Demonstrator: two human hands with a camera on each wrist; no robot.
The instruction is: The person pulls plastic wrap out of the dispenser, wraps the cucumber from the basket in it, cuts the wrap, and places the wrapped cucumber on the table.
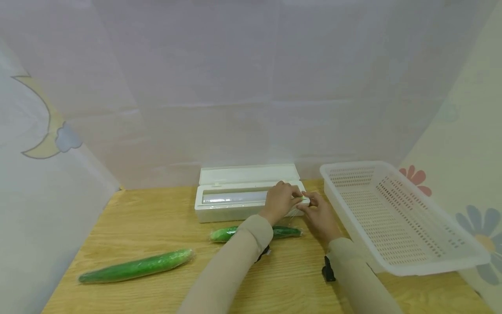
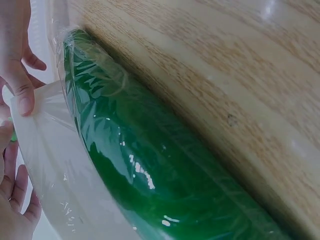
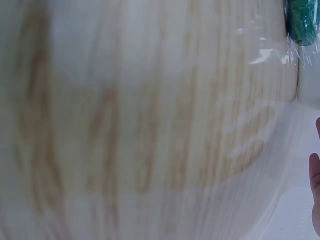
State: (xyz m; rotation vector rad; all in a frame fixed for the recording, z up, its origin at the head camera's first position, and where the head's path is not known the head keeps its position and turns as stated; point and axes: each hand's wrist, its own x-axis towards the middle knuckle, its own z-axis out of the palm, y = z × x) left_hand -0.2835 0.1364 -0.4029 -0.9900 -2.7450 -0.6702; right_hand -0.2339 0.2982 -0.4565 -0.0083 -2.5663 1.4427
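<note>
A white cling film dispenser box [image 1: 219, 213] stands at the back of the table, lid raised, with a film roll [image 1: 235, 197] inside. My left hand [image 1: 279, 201] reaches over its right end and pinches a small green piece [image 2: 13, 132] at the box edge. My right hand [image 1: 319, 216] grips the box's right front corner, the thumb [image 2: 24, 100] pressed on its front. A film-wrapped cucumber [image 2: 135, 150] lies in front of the box, partly behind my left forearm in the head view. In the right wrist view only some fingertips [image 3: 315, 172] show.
A second wrapped cucumber [image 1: 137, 267] lies at the front left of the wooden table [image 1: 157, 218]. To the right stands a white perforated plastic basket [image 1: 353, 218]. The raised lid [image 1: 249, 173] is close to the cloth wall [image 1: 251, 131] behind.
</note>
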